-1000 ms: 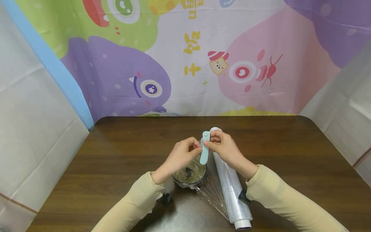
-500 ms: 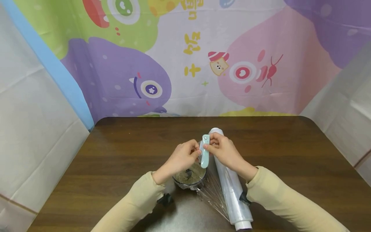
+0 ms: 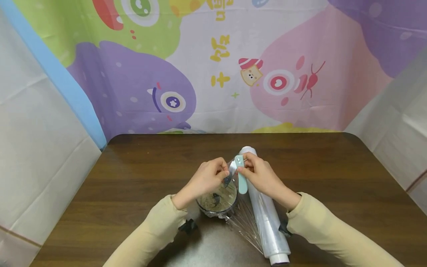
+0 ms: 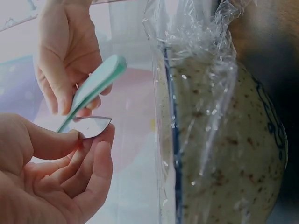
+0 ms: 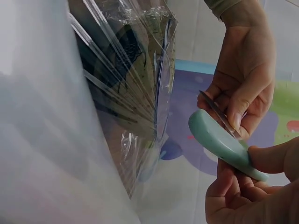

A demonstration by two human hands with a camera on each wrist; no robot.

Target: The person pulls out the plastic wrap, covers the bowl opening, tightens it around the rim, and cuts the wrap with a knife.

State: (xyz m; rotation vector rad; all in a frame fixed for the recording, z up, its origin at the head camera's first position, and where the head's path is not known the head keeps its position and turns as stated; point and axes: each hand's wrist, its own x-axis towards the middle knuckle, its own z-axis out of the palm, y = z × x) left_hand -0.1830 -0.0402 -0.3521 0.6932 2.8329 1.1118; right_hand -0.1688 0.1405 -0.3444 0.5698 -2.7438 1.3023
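Note:
My right hand (image 3: pixel 265 176) holds the mint-green handle (image 3: pixel 242 181) of a small folding knife between thumb and fingers. With thumb and fingertips, my left hand (image 3: pixel 207 180) pinches the metal blade (image 3: pixel 232 167), which stands partly unfolded at an angle to the handle. In the left wrist view the pale blade (image 4: pixel 91 126) shows between the left thumb and fingers. Just below the hands sits a speckled bowl (image 4: pixel 219 140) with a blue rim, covered by clear plastic wrap (image 3: pixel 245 222). That film stretches rightward from the bowl to a roll of cling film (image 3: pixel 268 215) under the right hand.
The dark wooden table (image 3: pixel 140 167) carries the bowl and the roll. A patterned cloth (image 3: pixel 220 104) hangs behind its far edge, with pale sheets (image 3: pixel 43 129) at the sides. The taut film lies between bowl and roll, close below the right forearm.
The blade has swung further out from the handle, opening a wider angle. The handle's lower end has tilted to the right, and the hands have drawn slightly apart.

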